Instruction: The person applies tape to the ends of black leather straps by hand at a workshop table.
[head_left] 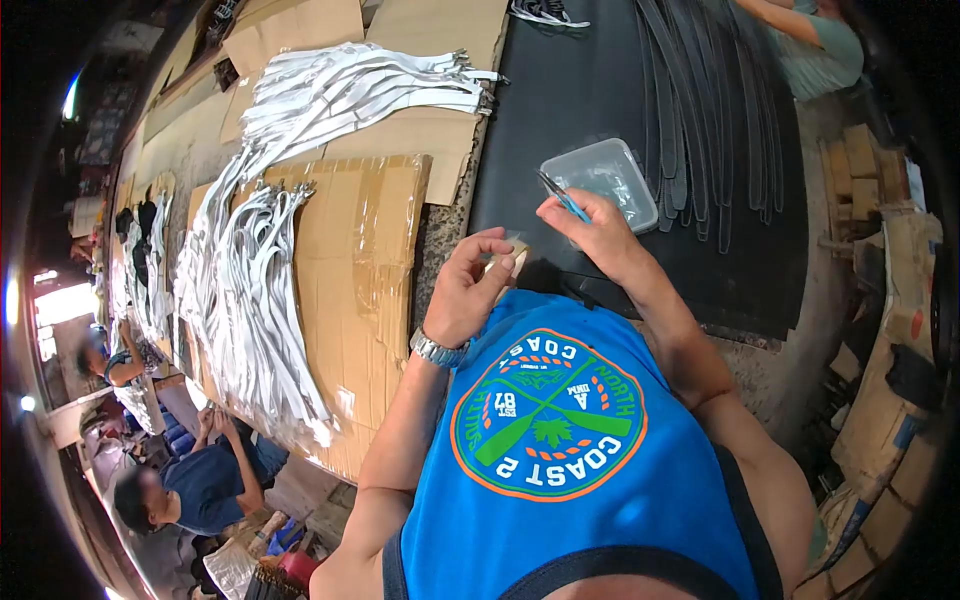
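Observation:
My right hand (597,233) is closed around a slim tool with a dark pointed tip and a blue handle (572,205), which points up and to the left. To its left, my left hand (470,283), a metal watch at its wrist, has its fingers curled around a small pale piece (517,252) close to my chest. The kind of piece cannot be made out. Just beyond my right hand, a clear plastic box (643,212) with small see-through contents rests on the black table surface (540,90).
Long black straps (690,120) hang over the table's right part. Bundles of white straps (340,95) lie on cardboard (370,240) to the left. One person (200,490) works at the lower left, another (125,365) behind; a third person's arm (785,20) shows top right.

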